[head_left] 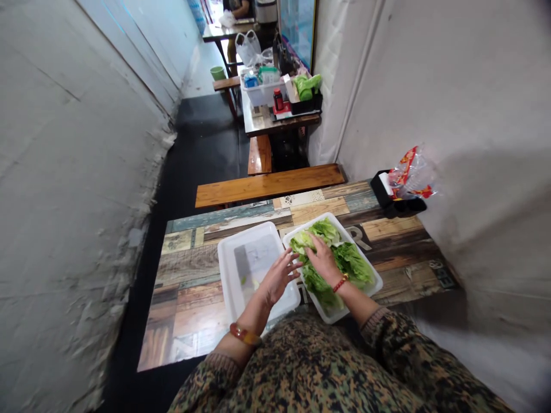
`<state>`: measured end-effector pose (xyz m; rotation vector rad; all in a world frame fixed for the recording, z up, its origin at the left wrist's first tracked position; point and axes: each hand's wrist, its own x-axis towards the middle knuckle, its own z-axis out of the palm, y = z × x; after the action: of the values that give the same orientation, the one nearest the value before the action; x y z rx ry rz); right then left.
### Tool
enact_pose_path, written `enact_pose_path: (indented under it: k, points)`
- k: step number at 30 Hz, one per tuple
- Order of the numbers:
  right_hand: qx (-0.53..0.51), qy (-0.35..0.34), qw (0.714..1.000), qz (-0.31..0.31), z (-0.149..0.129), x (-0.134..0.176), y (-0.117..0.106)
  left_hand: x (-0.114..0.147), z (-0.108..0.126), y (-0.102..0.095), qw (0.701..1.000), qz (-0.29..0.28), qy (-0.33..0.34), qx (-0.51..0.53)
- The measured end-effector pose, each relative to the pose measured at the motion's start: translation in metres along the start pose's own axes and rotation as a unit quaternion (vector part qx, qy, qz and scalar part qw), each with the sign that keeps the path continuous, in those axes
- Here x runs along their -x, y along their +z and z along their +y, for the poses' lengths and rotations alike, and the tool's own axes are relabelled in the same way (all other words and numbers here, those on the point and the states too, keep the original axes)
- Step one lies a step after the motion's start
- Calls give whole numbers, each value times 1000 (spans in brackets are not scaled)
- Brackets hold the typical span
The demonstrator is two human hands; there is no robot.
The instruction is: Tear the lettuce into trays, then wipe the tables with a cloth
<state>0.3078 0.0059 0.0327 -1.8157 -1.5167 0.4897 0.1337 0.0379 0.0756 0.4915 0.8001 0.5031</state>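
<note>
A white tray (pixel 374 280) filled with green lettuce leaves (pixel 355 261) lies on the table before me, on the right. My right hand (pixel 323 261), with a red beaded bracelet at its wrist, rests on the lettuce, thumb and fingers apart. I see no leaf lifted by it. My left hand (pixel 279 277) hovers by the near left edge of that tray, its fingers spread and holding nothing. Left of it is a second white tray (pixel 224 258), lying partly under my left hand and forearm. Only a few small leaf scraps (pixel 255 284) show inside it.
The table (pixel 189 304) has a patchwork wood-look top. At its far right corner stands a black holder (pixel 383 192) with a red-printed plastic bag (pixel 411 172). Beyond are a wooden bench (pixel 271 186) and another table (pixel 258 127) loaded with containers. Walls flank both sides. A person (pixel 239 8) is at the far end.
</note>
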Motion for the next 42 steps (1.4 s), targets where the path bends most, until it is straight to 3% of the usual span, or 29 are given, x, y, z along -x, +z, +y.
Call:
enact_pose_path:
  k: [2, 6, 9, 13, 19, 23, 28, 31, 35, 38, 42]
  points:
    - [40, 9, 999, -4, 17, -6, -4, -2, -2, -4, 1000, 25, -3, 2]
    - [81, 2, 993, -87, 46, -13, -7, -2, -8, -17, 997, 69, -11, 8]
    - [81, 24, 996, -36, 56, -15, -16, -1, -11, -25, 996, 85, -6, 13]
    - [114, 3, 993, -8, 47, -13, -31, -2, -14, -31, 994, 106, -4, 15]
    - [214, -85, 963, -140, 26, -12, -24, -6, -17, -33, 994, 111, -5, 13]
    - [230, -51, 948, -214, 37, -15, -4, -6, -18, -36, 993, 118, -3, 17]
    - [255, 17, 940, -225, 40, -21, 9, -3, -19, -40, 992, 124, -3, 19]
    - [234, -5, 947, -221, 30, -21, -3, 1, -19, -41, 992, 127, -1, 18]
    - [203, -72, 962, -167, 13, -13, -21, 5, -20, -43, 991, 136, -2, 15]
    - [188, -132, 954, -193, 9, -8, -15, 6, -20, -41, 991, 132, -3, 15]
    - [214, -122, 938, -244, 13, -11, 5, 8, -17, -38, 992, 129, 1, 11]
